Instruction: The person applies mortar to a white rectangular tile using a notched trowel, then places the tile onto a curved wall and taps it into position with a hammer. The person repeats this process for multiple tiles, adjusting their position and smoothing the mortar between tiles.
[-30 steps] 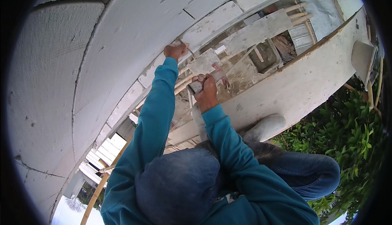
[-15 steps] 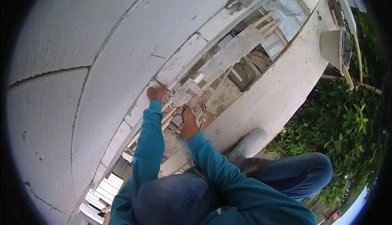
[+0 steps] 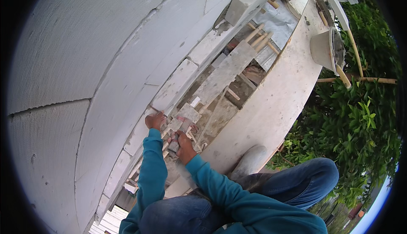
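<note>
My left hand (image 3: 155,120) is closed at the outer edge of a pale block course (image 3: 137,133) in the white block wall (image 3: 127,85). Whatever its fingers may hold is too small to make out. Just to its right and nearer me, my right hand (image 3: 185,148) grips a grey, blocky object (image 3: 174,143) with worn, dusty sides; its exact kind does not show. Beyond the right hand, a crumpled pinkish-grey cloth or glove (image 3: 189,125) lies against a small pale board (image 3: 188,113). Both forearms wear teal sleeves.
Boards (image 3: 229,70) and bamboo poles (image 3: 262,39) form a platform along the wall, with gaps between them. A long pale panel (image 3: 275,102) runs along its right side. A mortar-stained bucket (image 3: 323,49) stands at the far right, before leafy branches (image 3: 356,119). My dusty boot (image 3: 250,162) rests near the panel.
The view has shifted, so the wall, platform and bucket appear farther left. Both hands keep nearly the same places beside the wall, the right still holding the grey object.
</note>
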`<state>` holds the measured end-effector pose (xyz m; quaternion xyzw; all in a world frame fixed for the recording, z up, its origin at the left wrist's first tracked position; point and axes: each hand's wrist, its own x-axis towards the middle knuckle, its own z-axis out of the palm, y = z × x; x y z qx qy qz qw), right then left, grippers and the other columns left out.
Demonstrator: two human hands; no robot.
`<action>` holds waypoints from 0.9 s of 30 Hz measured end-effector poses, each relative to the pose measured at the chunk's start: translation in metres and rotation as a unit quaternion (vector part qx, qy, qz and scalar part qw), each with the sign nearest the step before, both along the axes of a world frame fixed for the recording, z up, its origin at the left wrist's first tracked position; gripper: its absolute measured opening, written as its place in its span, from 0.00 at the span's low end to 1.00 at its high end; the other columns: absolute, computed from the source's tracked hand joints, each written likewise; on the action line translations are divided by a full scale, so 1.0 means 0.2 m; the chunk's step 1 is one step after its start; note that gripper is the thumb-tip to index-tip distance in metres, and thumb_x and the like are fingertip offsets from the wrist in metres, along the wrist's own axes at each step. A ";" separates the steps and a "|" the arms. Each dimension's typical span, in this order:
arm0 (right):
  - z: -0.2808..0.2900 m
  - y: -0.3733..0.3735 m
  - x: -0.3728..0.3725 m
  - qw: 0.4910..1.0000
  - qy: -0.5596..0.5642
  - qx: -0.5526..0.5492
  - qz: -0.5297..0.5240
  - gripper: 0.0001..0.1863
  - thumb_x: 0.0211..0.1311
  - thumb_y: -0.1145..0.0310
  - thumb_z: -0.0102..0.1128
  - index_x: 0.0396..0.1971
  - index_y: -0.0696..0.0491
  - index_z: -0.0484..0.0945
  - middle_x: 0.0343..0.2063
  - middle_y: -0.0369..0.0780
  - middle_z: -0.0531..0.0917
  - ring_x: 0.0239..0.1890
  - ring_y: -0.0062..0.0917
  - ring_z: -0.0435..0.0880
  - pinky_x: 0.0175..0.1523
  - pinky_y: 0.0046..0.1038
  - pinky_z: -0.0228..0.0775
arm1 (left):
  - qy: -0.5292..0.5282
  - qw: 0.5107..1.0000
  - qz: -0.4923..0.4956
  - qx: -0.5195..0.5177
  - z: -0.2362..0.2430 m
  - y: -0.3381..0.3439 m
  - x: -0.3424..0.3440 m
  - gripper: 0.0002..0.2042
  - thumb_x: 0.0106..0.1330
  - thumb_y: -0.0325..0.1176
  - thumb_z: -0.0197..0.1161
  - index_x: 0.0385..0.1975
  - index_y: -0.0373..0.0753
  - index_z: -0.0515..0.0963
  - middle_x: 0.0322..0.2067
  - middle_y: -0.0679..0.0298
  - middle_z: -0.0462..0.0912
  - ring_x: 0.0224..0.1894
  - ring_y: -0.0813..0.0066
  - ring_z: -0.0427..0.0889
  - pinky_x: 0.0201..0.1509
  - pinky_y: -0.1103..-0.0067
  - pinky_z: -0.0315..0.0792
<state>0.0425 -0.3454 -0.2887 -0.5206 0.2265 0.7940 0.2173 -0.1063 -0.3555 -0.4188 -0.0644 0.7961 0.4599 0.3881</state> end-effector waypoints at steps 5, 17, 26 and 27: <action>-0.01 0.02 0.01 0.999 -0.023 0.014 -0.023 0.07 0.69 0.68 0.41 0.34 0.56 0.65 0.22 0.39 0.73 0.20 0.29 0.72 0.26 0.32 0.73 | 0.052 0.994 -0.092 -0.040 0.02 -0.03 0.03 0.15 0.52 0.31 0.71 0.29 0.23 0.76 0.20 0.55 0.81 0.19 0.73 0.81 0.24 0.81 0.79; 0.01 0.00 0.04 0.997 0.002 0.062 0.035 0.09 0.67 0.70 0.37 0.28 0.53 0.66 0.21 0.37 0.71 0.24 0.27 0.73 0.31 0.28 0.71 | 0.163 0.971 -0.145 -0.103 0.06 -0.03 0.10 0.15 0.55 0.35 0.70 0.28 0.27 0.79 0.17 0.57 0.82 0.19 0.73 0.83 0.20 0.80 0.76; 0.00 0.00 0.03 0.995 0.009 0.084 0.049 0.11 0.67 0.68 0.38 0.25 0.53 0.66 0.20 0.36 0.71 0.25 0.27 0.74 0.31 0.29 0.70 | 0.139 0.981 -0.115 -0.069 0.08 -0.06 0.09 0.14 0.55 0.36 0.71 0.28 0.28 0.80 0.16 0.59 0.82 0.17 0.74 0.82 0.21 0.80 0.75; -0.01 0.00 0.03 0.995 0.013 0.082 0.052 0.11 0.67 0.68 0.38 0.25 0.53 0.66 0.20 0.36 0.71 0.24 0.27 0.74 0.31 0.29 0.70 | 0.138 0.981 -0.116 -0.070 0.08 -0.06 0.09 0.14 0.54 0.36 0.71 0.28 0.29 0.80 0.16 0.59 0.82 0.16 0.74 0.81 0.21 0.80 0.75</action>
